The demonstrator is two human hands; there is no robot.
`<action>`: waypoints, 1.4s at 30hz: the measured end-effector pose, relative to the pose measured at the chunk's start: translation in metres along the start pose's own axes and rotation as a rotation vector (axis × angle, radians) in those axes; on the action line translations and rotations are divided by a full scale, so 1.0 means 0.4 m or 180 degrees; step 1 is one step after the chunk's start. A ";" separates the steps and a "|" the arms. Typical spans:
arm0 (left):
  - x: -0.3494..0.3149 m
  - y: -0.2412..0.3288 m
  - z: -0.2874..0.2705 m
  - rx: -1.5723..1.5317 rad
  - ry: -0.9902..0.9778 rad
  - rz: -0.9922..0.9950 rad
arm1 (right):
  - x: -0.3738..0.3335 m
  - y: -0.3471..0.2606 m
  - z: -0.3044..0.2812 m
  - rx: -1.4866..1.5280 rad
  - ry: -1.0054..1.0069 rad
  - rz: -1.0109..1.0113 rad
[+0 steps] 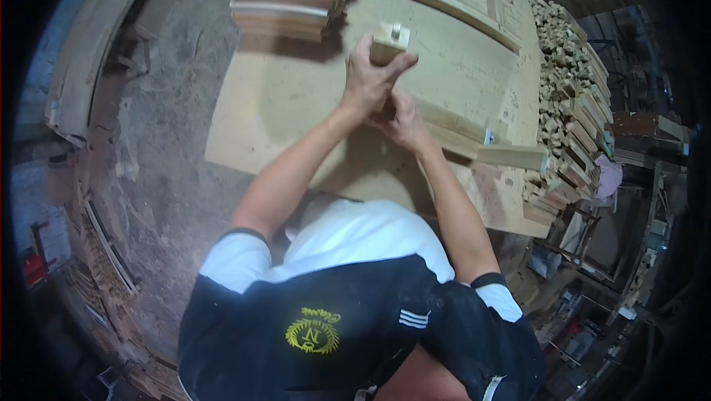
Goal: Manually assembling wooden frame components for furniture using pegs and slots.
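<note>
My left hand (366, 82) is wrapped round a pale wooden piece (386, 51), with its thumb along the near side. The piece's end faces up and carries a short, light round peg (396, 29). Just below and to the right, my right hand (406, 123) is closed, its fingers curled in beneath my left wrist. What those fingers grip is mostly hidden. To the right of my right hand, a wooden rail (448, 138) lies on the board-topped table (296, 101), meeting a shorter wooden bar (511, 155). A small blue-white peg (488, 136) stands near where they meet.
A stack of shaped boards (285, 1) sits at the table's far left. Beyond my hands lies a wooden frame (463, 2). A tall pile of wood offcuts (566, 97) lines the right side, with a pink cloth (609, 177) beside it. Concrete floor (163, 142) extends left.
</note>
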State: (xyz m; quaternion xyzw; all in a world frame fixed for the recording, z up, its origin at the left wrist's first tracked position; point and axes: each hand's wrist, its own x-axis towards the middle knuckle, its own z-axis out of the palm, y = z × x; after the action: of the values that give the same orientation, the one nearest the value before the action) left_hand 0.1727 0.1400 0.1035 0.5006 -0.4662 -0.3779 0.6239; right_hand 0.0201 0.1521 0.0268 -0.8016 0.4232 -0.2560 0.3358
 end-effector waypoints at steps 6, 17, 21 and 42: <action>-0.095 -0.027 -0.011 0.0913 0.0416 0.0949 | -0.035 -0.023 0.001 -0.0573 0.0543 -0.1023; -0.154 -0.336 -0.113 0.0111 0.0451 0.0651 | -0.139 -0.028 -0.067 -0.0663 0.0342 -0.0589; -0.134 -0.118 -0.084 -0.0142 0.0288 0.0087 | -0.461 0.047 -0.265 0.0411 0.0800 0.0645; -0.001 0.155 -0.016 -0.1026 0.0218 0.0165 | -0.389 0.206 -0.719 0.3428 0.3368 0.1227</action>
State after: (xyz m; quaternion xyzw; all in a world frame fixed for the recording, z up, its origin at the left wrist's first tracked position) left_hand 0.1792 0.1554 0.1636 0.3943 -0.3908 -0.4143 0.7212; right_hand -0.3009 0.1577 0.1299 -0.2116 0.4764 -0.7118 0.4708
